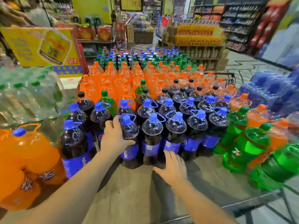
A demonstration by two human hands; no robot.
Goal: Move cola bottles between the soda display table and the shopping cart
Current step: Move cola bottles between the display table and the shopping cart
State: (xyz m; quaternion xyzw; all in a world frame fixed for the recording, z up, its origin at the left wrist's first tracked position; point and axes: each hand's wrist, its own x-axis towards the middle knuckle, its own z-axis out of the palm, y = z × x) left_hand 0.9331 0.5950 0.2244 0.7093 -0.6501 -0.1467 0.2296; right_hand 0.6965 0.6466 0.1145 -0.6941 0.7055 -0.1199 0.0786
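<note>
With the left hand (115,136) wrapped round the shoulder of a front-row cola bottle (129,139) on the display table (129,191) (right hand (172,167) flat-fingered at a neighbour's base), a careless lift could topple the tight-packed bottles beside it.

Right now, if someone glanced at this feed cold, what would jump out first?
The left hand grips the shoulder of a blue-capped cola bottle at the front of the display table, while the right hand rests at the base of neighbouring bottles. Behind the dark cola rows, a broad block of orange soda bottles fills the middle. Green soda bottles crowd the right edge.
</note>
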